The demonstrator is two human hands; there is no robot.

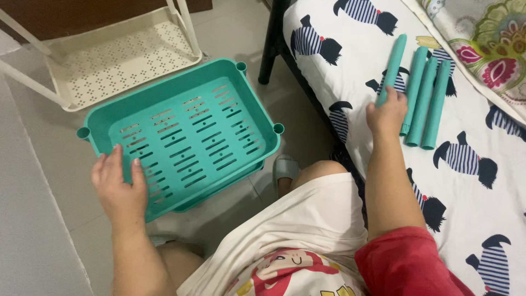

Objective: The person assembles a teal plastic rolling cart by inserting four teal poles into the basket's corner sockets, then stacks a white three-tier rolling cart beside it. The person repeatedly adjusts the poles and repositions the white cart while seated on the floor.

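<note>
The left hand [120, 183] lies flat on the near corner of a teal slotted plastic tray [186, 131], its fingers [116, 156] spread loosely over the slats and nothing clenched in them. The tray rests tilted above the pale tiled floor [49, 164], with short round sockets at its corners. The right hand [387, 116] has its fingers curled around the lower end of one teal plastic tube [392, 67], lifting it off the bed sheet [356, 55], white with striped black dogs. Just beside it lie three more teal tubes [427, 101], side by side. Beyond the tray stands a cream perforated plastic shelf [118, 57] with white legs.
</note>
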